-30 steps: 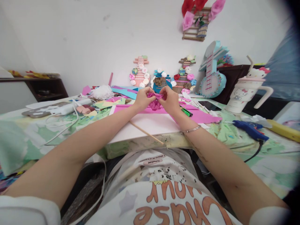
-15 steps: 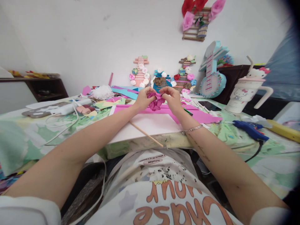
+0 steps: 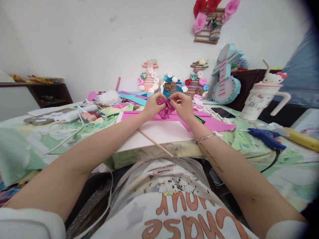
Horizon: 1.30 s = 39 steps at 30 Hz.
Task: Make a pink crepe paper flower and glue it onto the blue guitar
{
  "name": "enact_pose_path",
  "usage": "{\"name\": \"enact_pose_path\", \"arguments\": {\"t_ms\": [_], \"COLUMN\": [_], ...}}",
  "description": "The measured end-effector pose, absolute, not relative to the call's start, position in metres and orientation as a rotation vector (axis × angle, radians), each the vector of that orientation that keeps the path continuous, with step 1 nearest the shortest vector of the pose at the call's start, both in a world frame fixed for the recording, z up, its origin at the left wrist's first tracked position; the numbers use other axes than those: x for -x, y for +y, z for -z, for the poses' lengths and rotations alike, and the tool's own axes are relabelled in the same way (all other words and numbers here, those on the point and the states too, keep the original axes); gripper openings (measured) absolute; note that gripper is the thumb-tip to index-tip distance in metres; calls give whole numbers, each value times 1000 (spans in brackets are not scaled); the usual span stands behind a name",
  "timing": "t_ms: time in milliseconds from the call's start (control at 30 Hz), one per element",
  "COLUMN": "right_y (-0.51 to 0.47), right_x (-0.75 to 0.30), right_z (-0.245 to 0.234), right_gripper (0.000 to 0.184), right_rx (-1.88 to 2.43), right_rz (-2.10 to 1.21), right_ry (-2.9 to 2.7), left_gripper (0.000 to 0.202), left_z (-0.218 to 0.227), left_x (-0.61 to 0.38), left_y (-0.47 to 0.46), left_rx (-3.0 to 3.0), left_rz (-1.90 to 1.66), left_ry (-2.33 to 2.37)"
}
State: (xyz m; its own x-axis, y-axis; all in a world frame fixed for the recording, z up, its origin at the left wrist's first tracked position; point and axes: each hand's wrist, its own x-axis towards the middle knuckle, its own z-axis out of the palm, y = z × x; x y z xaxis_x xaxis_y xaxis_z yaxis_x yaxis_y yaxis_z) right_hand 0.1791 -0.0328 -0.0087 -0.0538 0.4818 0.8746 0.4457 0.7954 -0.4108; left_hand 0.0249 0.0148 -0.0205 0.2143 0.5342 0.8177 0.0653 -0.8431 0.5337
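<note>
A crumpled pink paper flower [image 3: 164, 110] is held up between both hands over the middle of the table. My left hand [image 3: 151, 105] pinches its left side with curled fingers. My right hand [image 3: 183, 105] pinches the top right of it, a thin bracelet on that wrist. Under the hands lie a pink paper sheet [image 3: 211, 122] and a white board [image 3: 159, 132]. A thin wooden stick [image 3: 156, 142] rests slanted across the board's front edge.
A blue glue gun [image 3: 266, 137] lies at the right with its cord. A white cat-print tumbler [image 3: 259, 99], a dark phone [image 3: 222, 112] and a green marker [image 3: 200, 119] are right of the hands. Decorated paper guitars [image 3: 174, 83] stand at the back. White cables [image 3: 67, 127] trail left.
The hands have kept working the pink flower; the right hand's fingers shifted from over it to pinching its upper edge, and the flower turned slightly. Arms stayed in place.
</note>
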Motion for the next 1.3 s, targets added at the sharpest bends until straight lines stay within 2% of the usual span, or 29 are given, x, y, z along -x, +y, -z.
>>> {"name": "enact_pose_path", "arguments": {"t_ms": [133,300,367,633,900,1100,1300], "right_y": [-33,-22,-16,-4,-2,-2,-5], "right_x": [-179,-179,-178,-182,-182,-183,-182], "right_z": [8,13,17,21,21,21,20], "right_gripper": [8,36,39,24,29,20,24], "right_rx": [730,938,991,836,816,824,798], "right_rz": [-88,-295,-342,-261,-227,-180,-226], "right_ry": [-1609,-1572,-1611,-1618,-1671,-1660,-1665], "left_gripper": [20,21,22,24,17,16,17], "left_z": [20,17,16,16,15,14,15], "left_x": [-23,-22,-23,-25,-26,-26,-24], "left_y": [17,15,14,11,9,7,5], "left_rx": [-2080,-2026,-2013,-1946,-1893,-1862,-1844], "left_rz": [-1707,-1772,-1766,-1643,-1565,-1511,-1516], "left_ry": [616,681,677,595,526,476,450]}}
